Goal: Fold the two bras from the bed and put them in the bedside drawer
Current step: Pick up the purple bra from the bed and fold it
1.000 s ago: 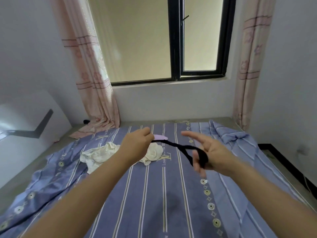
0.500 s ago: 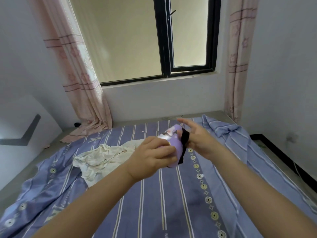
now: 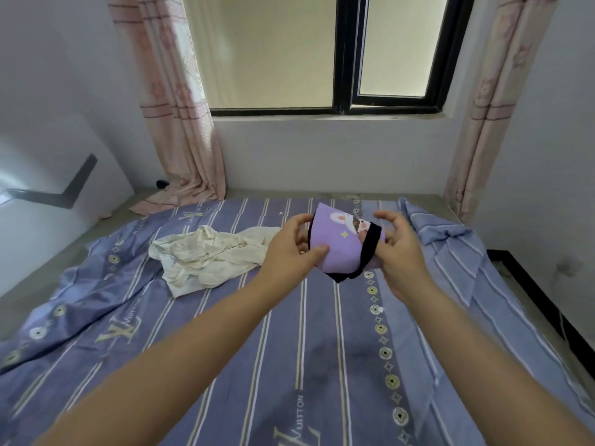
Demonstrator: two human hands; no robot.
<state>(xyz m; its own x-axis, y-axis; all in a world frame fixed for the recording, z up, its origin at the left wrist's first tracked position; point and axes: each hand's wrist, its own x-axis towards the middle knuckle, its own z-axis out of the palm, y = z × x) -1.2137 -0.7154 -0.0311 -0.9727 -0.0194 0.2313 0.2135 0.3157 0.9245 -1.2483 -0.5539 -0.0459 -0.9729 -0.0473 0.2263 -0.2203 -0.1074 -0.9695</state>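
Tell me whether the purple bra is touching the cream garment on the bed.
Apart. In the head view both hands hold the purple bra up above the sheet, right of the cream garment, with striped bedding showing between them.

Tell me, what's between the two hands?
The purple bra, folded, with its black strap, sits between the left hand and right hand, head view.

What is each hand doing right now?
Left hand: closed on the purple bra, thumb on its front.
Right hand: holding the bra's other side at the black strap, top fingers spread.
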